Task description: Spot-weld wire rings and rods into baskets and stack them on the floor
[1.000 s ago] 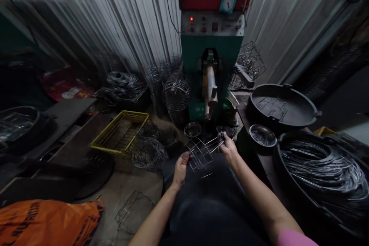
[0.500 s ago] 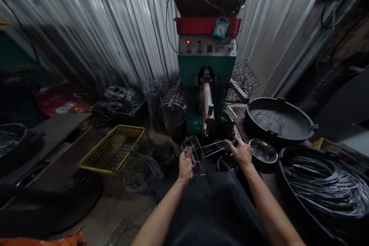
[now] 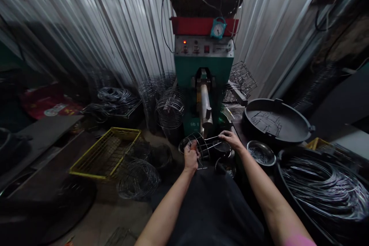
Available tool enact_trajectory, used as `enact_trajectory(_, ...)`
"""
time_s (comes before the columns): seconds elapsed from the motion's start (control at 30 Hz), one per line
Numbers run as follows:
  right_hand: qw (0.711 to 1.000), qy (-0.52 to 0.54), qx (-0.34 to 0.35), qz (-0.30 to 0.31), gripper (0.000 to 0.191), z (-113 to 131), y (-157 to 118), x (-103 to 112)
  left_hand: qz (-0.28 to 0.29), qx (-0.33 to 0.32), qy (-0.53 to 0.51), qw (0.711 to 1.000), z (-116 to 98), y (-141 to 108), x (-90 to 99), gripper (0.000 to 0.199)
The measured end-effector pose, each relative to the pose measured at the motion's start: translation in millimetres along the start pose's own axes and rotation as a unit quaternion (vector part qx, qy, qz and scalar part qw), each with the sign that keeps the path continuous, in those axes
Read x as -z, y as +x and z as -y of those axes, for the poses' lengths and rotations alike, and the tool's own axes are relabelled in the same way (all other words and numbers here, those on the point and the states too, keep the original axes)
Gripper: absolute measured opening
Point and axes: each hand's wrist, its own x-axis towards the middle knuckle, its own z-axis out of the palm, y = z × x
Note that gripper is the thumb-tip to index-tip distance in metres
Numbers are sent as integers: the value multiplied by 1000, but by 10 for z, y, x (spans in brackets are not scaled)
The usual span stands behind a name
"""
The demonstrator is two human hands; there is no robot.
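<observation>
In the head view, a small wire frame (image 3: 205, 154) with a rounded end sits just below the electrode tip of a green spot-welding machine (image 3: 205, 61). My left hand (image 3: 191, 158) is closed round the frame's left part, with an orange wrap on one finger. My right hand (image 3: 230, 138) pinches the far ends of two straight wires that run leftward to the frame. Whether those wires are joined to it or lie loose against it, I cannot tell. The machine's metal arm (image 3: 205, 102) points down towards the frame, and its tip overlaps the frame's top in view.
Left of me are a yellow wire basket (image 3: 105, 175) and coiled wire rings (image 3: 138, 178). On the right stand a small metal bowl (image 3: 261, 153) of short pieces, a black round pan (image 3: 276, 121) and a tub of wire hoops (image 3: 325, 184). Corrugated metal (image 3: 115, 27) forms the back wall.
Both hands have brought the wire frame slightly up and closer to the machine's tip. The frame has turned, and my right hand has shifted left. The whole view has shifted a little.
</observation>
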Motion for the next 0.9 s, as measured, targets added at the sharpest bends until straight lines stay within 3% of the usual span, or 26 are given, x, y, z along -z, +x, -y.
enact_trajectory(0.63,998,56,-15,30,29,-126,114,33,1,29,-30,999,54,55,-37,32)
enact_trajectory(0.9,999,19,2,27,31,-222,166,96,12,29,-22,999,31,102,-33,35)
